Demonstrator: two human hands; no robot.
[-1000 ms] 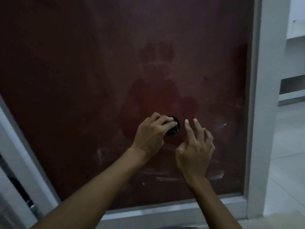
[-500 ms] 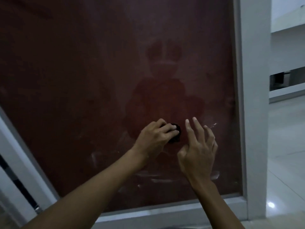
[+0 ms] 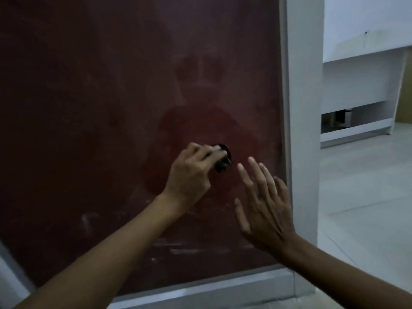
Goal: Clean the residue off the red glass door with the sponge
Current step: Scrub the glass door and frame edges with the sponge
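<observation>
No writing or label readable anywhere. Left hand is clenched around the dark sponge, pressing it against the red glass door at mid-height, right of centre. Pale residue streaks smear the glass near the bottom edge. Right hand hangs released, fingers now spread straight and drawn back from the sponge, where half a second ago they curled close beside it. The grey door frame runs down the right edge, with more of the pale floor showing beyond it than before.
</observation>
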